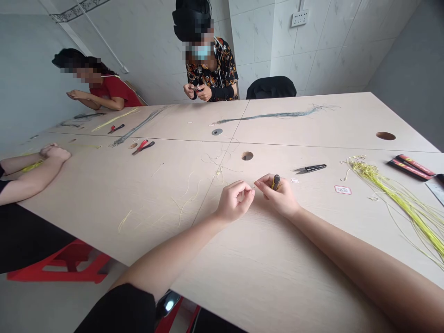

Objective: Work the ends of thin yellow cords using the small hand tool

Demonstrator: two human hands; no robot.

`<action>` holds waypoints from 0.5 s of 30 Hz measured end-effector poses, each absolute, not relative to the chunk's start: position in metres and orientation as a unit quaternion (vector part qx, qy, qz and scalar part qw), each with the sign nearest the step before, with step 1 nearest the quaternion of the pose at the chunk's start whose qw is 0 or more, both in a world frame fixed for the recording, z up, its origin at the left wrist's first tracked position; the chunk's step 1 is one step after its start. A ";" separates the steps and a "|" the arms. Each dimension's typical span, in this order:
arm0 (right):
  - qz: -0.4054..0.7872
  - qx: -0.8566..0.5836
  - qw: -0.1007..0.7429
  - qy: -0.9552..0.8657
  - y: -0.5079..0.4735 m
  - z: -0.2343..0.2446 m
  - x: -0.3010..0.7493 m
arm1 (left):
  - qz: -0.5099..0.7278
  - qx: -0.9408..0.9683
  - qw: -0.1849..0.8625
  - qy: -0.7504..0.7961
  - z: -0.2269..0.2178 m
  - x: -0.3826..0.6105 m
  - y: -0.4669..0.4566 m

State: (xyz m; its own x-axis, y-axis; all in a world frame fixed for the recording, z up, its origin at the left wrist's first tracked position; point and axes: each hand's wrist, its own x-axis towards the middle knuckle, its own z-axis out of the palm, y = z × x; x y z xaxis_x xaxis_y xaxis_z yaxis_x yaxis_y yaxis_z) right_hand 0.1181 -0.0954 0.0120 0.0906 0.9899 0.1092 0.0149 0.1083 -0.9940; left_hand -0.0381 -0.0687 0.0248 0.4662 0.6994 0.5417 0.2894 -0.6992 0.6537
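Note:
My left hand (236, 202) is closed in a pinch above the table, its fingertips almost meeting those of the other hand. What it pinches is too small to make out. My right hand (282, 199) is wrapped round a small tool with a black-and-yellow handle (275, 182), whose end sticks up between the fingers. At the right thumb and forefinger shows a tiny gold hook (254, 184). Thin yellow line (218, 173) lies loosely tangled just beyond my left hand. To the right is a bundle of yellow lines (395, 194) with gold hooks at its end.
Black thread snips (310, 169) and a small label (343, 190) lie beyond my right hand, with red-and-black packs (412, 167) farther right. Red-handled pliers (143, 147) and a grey-green line bundle (274, 114) lie across the table (277, 277). Several co-workers sit around it.

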 end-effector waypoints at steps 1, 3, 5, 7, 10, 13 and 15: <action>0.437 -0.504 0.551 -0.502 -0.094 0.012 0.121 | 0.416 0.827 0.233 0.297 0.025 -0.039 -0.068; 0.415 -0.519 0.569 -0.484 -0.091 0.014 0.129 | 0.404 0.843 0.207 0.288 0.024 -0.040 -0.067; 0.389 -0.525 0.609 -0.450 -0.085 0.019 0.140 | 0.389 0.860 0.173 0.280 0.022 -0.040 -0.065; 0.358 -0.516 0.664 -0.406 -0.079 0.030 0.152 | 0.377 0.872 0.134 0.281 0.019 -0.040 -0.064; 0.304 -0.489 0.743 -0.343 -0.075 0.063 0.171 | 0.357 0.880 0.101 0.297 0.016 -0.039 -0.062; 0.245 -0.472 0.790 -0.306 -0.081 0.103 0.199 | 0.334 0.885 0.095 0.309 0.015 -0.039 -0.059; 0.187 -0.472 0.801 -0.317 -0.093 0.124 0.228 | 0.321 0.888 0.096 0.315 0.015 -0.040 -0.058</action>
